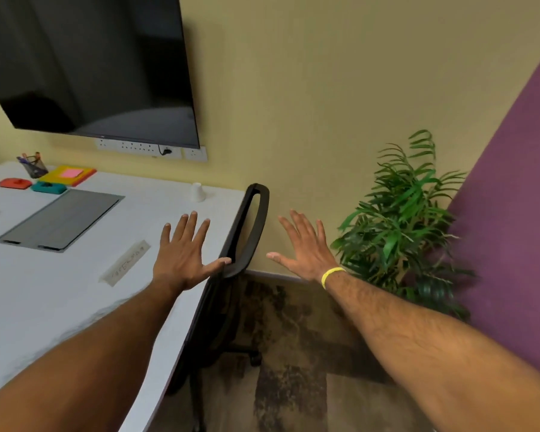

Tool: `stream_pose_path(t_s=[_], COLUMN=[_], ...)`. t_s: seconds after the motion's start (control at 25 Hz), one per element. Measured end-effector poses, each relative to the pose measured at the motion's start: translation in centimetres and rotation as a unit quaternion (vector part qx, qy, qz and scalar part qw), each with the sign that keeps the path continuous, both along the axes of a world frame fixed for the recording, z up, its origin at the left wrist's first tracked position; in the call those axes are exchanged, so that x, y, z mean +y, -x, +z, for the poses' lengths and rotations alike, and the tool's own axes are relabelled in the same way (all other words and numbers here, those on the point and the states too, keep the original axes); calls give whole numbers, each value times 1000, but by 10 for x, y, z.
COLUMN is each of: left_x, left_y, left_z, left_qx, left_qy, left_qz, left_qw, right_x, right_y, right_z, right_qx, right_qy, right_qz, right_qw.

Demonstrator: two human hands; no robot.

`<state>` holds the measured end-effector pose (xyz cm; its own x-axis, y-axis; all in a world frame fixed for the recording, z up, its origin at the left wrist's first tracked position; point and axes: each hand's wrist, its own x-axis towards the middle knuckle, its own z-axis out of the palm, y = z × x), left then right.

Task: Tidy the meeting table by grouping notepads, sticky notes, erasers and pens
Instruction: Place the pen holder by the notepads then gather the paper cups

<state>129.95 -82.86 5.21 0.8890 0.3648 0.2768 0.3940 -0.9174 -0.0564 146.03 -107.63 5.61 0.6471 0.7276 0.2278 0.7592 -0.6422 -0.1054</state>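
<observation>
At the far left corner of the white table [44, 291] lies a stack of yellow and orange notepads [55, 176] with pink sticky notes [71, 173] on top. Beside it stand a mesh pen holder [35, 166] with several pens, a red eraser [14, 183] and a teal eraser [48, 187]. My left hand [184, 254] hovers flat over the table's right edge, fingers spread, holding nothing. My right hand [303, 247], a yellow band on its wrist, is stretched out beyond the table over the floor, fingers apart and empty. Both hands are far from the stationery.
A grey cable hatch [60, 219] is set into the table, with a white name plate [125, 263] and a white paper cup [197, 192] near it. A black chair [247, 232] stands against the table's right edge. A potted plant [402, 219] fills the corner; a dark screen [85, 63] hangs on the wall.
</observation>
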Motion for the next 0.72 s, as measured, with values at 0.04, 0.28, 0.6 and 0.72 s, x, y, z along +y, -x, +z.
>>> stream_pose_path(t_s=[0.04, 0.28, 0.6, 0.72], left_x=[8, 80, 188, 212], left_y=[-13, -100, -194, -206], left_z=[1, -10, -33, -41], left_qx=[-3, -15, 10, 14], left_qy=[-3, -1, 35, 46], left_qz=[14, 77, 162, 195], left_qw=[1000, 997, 986, 980], right_x=[11, 100, 239, 284], right_y=[-19, -141, -263, -293], right_z=[2, 1, -11, -19], right_qx=[-5, -21, 15, 24], right_qy=[-1, 9, 17, 22], right_qz=[10, 79, 161, 188], right_qw=[1000, 997, 987, 982])
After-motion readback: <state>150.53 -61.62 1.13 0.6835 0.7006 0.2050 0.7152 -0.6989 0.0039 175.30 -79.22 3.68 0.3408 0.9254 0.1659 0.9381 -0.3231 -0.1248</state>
